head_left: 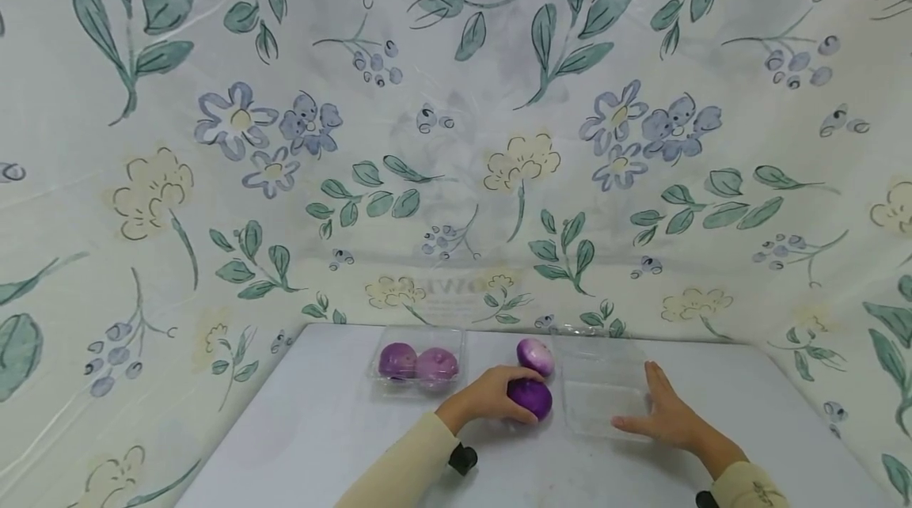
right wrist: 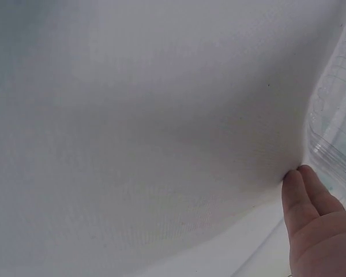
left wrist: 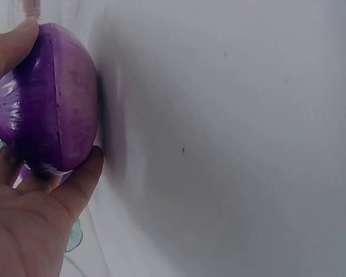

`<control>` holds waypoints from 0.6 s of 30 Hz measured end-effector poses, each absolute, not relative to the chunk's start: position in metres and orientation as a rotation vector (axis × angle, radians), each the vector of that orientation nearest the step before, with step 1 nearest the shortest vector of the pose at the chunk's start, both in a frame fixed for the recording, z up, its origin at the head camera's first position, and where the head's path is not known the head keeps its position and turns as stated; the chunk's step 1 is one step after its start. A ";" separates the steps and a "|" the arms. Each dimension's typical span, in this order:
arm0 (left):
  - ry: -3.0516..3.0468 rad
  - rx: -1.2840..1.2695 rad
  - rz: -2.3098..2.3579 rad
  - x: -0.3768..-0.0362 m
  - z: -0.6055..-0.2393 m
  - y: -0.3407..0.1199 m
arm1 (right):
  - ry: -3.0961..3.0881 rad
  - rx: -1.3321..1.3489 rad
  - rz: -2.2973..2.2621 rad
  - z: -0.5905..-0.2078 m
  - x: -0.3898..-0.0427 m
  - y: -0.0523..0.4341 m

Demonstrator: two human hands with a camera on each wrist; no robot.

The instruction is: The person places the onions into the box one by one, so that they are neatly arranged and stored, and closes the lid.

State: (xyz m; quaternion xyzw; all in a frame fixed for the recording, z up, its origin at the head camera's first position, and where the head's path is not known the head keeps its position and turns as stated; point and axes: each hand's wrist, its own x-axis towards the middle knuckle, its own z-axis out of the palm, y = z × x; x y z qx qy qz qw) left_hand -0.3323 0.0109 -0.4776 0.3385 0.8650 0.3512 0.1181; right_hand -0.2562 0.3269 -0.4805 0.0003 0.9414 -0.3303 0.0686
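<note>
- Left hand [head_left: 492, 397]: we see fingers and thumb curled round a dark purple onion [head_left: 530, 398], gripping it; the onion sits low over the white table [head_left: 321, 429], whether touching we cannot tell. The left wrist view shows the thumb on top and the palm under the same onion [left wrist: 49, 98].
- Right hand [head_left: 666, 413]: we see it flat, fingers straight and loosely spread, resting against the right side of an empty clear plastic tray [head_left: 602, 397]; it holds nothing. In the right wrist view the fingertips [right wrist: 303, 190] touch the tray's ribbed wall [right wrist: 337, 133].
- The empty tray lies between the two hands, just right of the held onion, nearly touching it.
- A paler purple onion [head_left: 536, 355] sits just behind the held one, close to the tray's far left corner.
- Farther left, a second clear tray [head_left: 456, 346] holds two purple onions [head_left: 417, 363] side by side; well apart from the right hand, near the left.
- Behind everything a floral cloth backdrop [head_left: 456, 136] walls in the table on three sides.
- Cream sleeves [head_left: 406, 460] cover both forearms.
</note>
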 end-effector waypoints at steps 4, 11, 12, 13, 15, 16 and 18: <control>2.520 0.993 1.033 -0.335 -0.478 0.008 | 2.825 0.007 -1.005 -0.481 -0.255 0.327; 2.514 0.999 1.058 -0.336 -0.473 0.005 | 2.831 -0.012 -1.019 -0.481 -0.254 0.328; 2.514 1.003 1.061 -0.337 -0.472 0.005 | 2.831 -0.015 -1.021 -0.481 -0.254 0.329; 2.513 1.007 1.065 -0.337 -0.471 0.004 | 2.830 -0.017 -1.022 -0.480 -0.254 0.329; 2.511 1.014 1.075 -0.338 -0.467 0.004 | 2.825 -0.020 -1.023 -0.480 -0.255 0.329; 2.510 1.013 1.078 -0.338 -0.464 0.004 | 2.823 -0.022 -1.022 -0.480 -0.255 0.329; 2.507 1.010 1.086 -0.339 -0.459 0.004 | 2.818 -0.027 -1.023 -0.479 -0.256 0.329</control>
